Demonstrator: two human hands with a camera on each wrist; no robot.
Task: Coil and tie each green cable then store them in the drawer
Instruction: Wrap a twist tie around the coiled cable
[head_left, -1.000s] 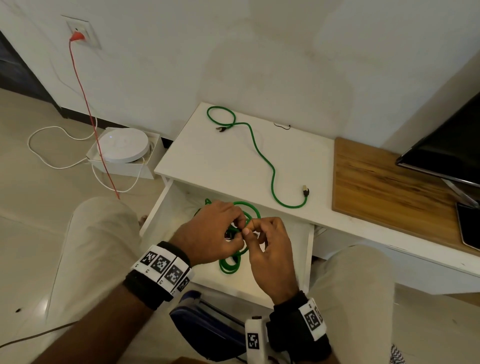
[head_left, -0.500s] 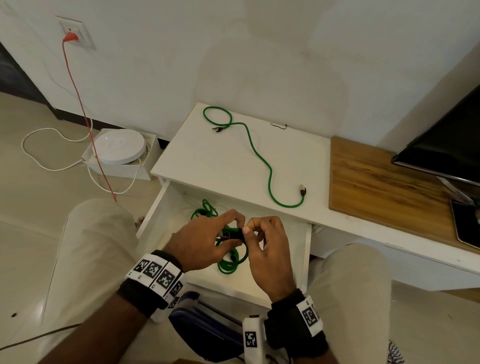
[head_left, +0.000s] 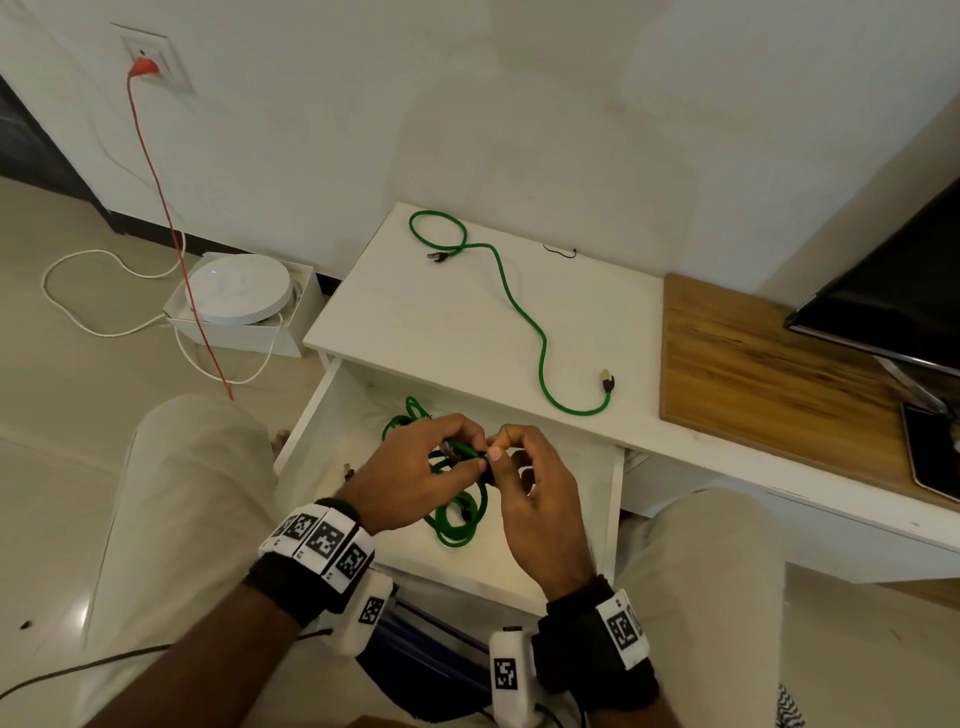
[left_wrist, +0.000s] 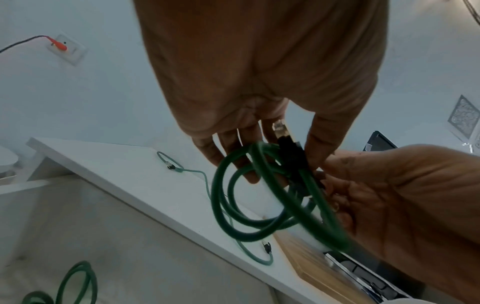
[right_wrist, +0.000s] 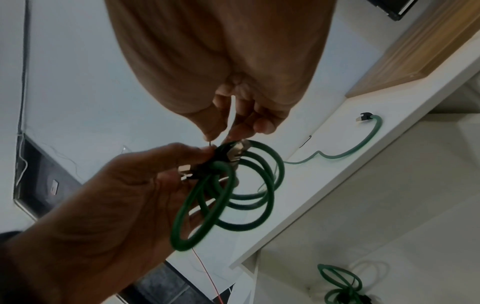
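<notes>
Both hands hold a coiled green cable (head_left: 459, 519) above the open white drawer (head_left: 307, 415). My left hand (head_left: 475, 454) grips the bundle where its loops and two plugs meet (left_wrist: 284, 142). Right beside it, my right hand (head_left: 501, 444) pinches a thin black tie wire (right_wrist: 210, 143) at that same spot. The loops (right_wrist: 249, 197) hang down below the fingers. A second coiled green cable (head_left: 405, 420) lies in the drawer's back left (right_wrist: 340, 282). One uncoiled green cable (head_left: 519, 312) snakes across the white cabinet top (head_left: 415, 322).
A short black tie wire (head_left: 560, 252) lies near the wall on the cabinet top. To the right are a wooden board (head_left: 753, 374) and a dark screen (head_left: 893, 291). On the floor at left sit a white round device in its box (head_left: 239, 291), white cord, and a red cable (head_left: 166, 208).
Both hands stay over the drawer at the same spot on the coil. The fingers have shifted a little around the plugs, and the loops hang slightly lower.
</notes>
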